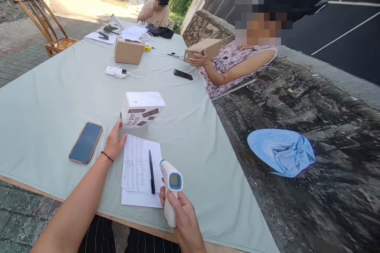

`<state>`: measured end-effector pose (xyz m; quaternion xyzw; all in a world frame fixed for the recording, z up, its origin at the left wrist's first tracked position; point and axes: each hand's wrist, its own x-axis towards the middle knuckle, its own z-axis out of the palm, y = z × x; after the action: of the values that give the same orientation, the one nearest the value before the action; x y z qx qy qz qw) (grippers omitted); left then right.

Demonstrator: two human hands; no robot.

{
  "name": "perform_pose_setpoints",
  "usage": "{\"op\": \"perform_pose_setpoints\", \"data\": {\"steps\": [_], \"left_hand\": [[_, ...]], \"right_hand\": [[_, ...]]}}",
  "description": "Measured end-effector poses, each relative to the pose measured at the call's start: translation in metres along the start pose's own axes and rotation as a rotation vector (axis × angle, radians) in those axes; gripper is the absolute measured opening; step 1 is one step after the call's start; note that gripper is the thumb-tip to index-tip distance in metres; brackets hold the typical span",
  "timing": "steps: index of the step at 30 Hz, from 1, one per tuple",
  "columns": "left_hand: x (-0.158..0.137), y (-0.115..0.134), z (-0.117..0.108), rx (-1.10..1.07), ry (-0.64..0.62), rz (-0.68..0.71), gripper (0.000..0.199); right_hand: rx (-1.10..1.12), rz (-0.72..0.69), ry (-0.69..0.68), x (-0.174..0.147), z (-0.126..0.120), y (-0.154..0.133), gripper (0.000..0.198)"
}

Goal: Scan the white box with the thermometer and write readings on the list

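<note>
My right hand point(181, 214) is wrapped around the handle of a white and blue infrared thermometer point(171, 189), its small grey screen facing me. My left hand point(114, 142) lies on the table with the thumb spread. Its fingertips reach the lower left corner of a white "Super Meal" box point(142, 112), which stands upright. Between my hands lie sheets of paper point(135, 166) covered in handwriting, with a black pen point(151, 174) across them. A smartphone point(86, 143) in a brown case rests to the left of my left hand.
A person point(240, 61) at the right edge holds a cardboard box point(204, 48); another person point(156, 12) sits at the far end. On the tablecloth point(53, 126) are a brown box point(128, 52), a white cabled device point(116, 72) and a dark phone point(183, 74). A blue cap point(280, 150) lies right.
</note>
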<state>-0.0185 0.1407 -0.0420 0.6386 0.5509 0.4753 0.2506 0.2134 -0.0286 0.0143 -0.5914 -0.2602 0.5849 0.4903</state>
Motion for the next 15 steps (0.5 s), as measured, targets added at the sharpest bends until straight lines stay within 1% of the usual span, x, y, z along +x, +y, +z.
{"op": "perform_pose_setpoints", "data": {"steps": [4, 9, 15], "left_hand": [[0.001, 0.001, -0.001, 0.011, -0.001, 0.008, 0.067], [0.006, 0.002, -0.002, 0.015, -0.006, -0.001, 0.068], [0.014, -0.001, -0.004, -0.017, -0.012, 0.032, 0.07]], "right_hand": [[-0.017, 0.027, 0.006, -0.002, 0.002, -0.004, 0.04], [-0.023, -0.034, -0.012, -0.007, 0.006, -0.008, 0.04], [-0.019, -0.086, -0.065, -0.009, 0.008, -0.01, 0.038]]}}
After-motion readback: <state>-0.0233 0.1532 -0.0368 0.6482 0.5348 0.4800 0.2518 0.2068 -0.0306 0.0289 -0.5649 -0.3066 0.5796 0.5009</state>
